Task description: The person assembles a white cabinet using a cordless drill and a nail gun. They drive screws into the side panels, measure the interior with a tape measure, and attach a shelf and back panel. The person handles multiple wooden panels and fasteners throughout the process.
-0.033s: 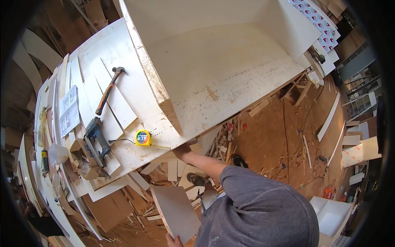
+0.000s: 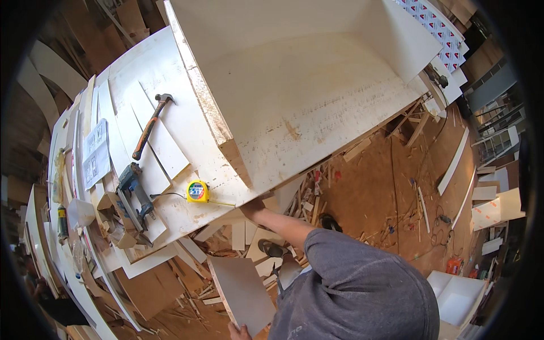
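Note:
My left hand [image 2: 240,332] grips the lower edge of a white board [image 2: 245,292], which stands tilted beside my legs. My right arm reaches forward to the front edge of the white worktable [image 2: 212,218]. There my right hand [image 2: 253,208] goes under the edge, and its fingers are hidden. A yellow tape measure [image 2: 198,191] lies on the tabletop just left of that hand, its blade pulled out a short way toward the edge. Further left lie a claw hammer [image 2: 152,126] with an orange and black handle and a blue-grey nail gun [image 2: 135,192] with a hose.
A large white open box [image 2: 306,85] of panels fills the tabletop's right part. Paper sheets [image 2: 96,153] and white strips lie at the left. Wood offcuts [image 2: 309,198] litter the brown floor around my feet. A white open box [image 2: 456,289] stands at the lower right.

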Demonstrator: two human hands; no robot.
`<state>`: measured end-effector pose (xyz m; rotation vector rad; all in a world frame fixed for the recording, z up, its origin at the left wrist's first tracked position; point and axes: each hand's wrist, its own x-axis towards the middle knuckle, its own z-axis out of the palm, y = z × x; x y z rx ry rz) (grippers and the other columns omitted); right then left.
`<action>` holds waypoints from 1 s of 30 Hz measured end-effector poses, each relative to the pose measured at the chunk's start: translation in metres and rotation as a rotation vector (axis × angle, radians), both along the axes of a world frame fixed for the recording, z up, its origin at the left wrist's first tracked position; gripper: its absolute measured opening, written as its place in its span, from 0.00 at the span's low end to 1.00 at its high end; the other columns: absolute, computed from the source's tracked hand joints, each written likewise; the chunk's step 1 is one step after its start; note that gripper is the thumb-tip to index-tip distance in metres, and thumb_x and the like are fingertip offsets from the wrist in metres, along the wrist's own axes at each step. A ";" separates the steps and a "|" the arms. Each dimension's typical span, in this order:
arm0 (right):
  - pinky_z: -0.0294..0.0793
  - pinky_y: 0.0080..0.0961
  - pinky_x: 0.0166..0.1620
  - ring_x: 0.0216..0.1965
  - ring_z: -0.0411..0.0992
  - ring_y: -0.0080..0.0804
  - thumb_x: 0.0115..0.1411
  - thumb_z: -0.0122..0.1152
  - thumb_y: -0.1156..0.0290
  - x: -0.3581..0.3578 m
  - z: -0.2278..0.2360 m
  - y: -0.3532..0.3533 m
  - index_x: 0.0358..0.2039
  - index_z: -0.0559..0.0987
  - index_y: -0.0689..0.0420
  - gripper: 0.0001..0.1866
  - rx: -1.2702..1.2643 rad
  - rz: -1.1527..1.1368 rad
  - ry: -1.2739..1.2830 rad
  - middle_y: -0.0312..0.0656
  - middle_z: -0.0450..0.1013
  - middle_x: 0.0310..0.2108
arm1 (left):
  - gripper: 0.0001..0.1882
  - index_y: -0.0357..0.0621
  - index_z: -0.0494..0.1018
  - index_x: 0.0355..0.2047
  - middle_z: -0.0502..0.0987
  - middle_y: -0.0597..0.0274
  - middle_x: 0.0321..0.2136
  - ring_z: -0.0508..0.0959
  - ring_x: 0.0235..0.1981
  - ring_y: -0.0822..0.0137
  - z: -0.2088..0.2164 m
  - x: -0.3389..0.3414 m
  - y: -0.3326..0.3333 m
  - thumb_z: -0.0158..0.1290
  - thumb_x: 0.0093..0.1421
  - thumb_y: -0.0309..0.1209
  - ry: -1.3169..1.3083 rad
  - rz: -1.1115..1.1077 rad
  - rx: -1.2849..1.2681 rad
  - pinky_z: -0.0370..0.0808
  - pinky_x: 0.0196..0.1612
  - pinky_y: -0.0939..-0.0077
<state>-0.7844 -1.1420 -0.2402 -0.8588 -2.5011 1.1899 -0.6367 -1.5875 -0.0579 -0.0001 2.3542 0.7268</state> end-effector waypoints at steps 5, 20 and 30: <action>0.68 0.39 0.55 0.53 0.68 0.49 0.64 0.39 0.62 -0.001 -0.002 -0.001 0.50 0.73 0.59 0.21 0.023 -0.051 -0.054 0.53 0.70 0.51 | 0.25 0.34 0.64 0.53 0.73 0.38 0.44 0.73 0.45 0.42 0.000 -0.010 -0.002 0.53 0.58 0.33 0.045 -0.029 0.015 0.68 0.50 0.57; 0.60 0.44 0.60 0.59 0.59 0.50 0.51 0.53 0.72 0.129 0.077 0.003 0.51 0.68 0.59 0.25 0.374 0.395 -0.215 0.50 0.65 0.53 | 0.26 0.39 0.64 0.54 0.73 0.37 0.45 0.74 0.49 0.45 -0.018 -0.035 0.041 0.54 0.55 0.32 -0.082 -0.151 -0.158 0.69 0.50 0.59; 0.66 0.44 0.55 0.52 0.66 0.56 0.56 0.52 0.66 0.287 0.034 0.079 0.54 0.69 0.60 0.24 -0.048 0.457 -0.416 0.58 0.68 0.49 | 0.23 0.40 0.67 0.49 0.75 0.37 0.42 0.74 0.47 0.41 0.029 0.014 0.116 0.55 0.54 0.33 0.098 -0.136 -0.246 0.70 0.47 0.52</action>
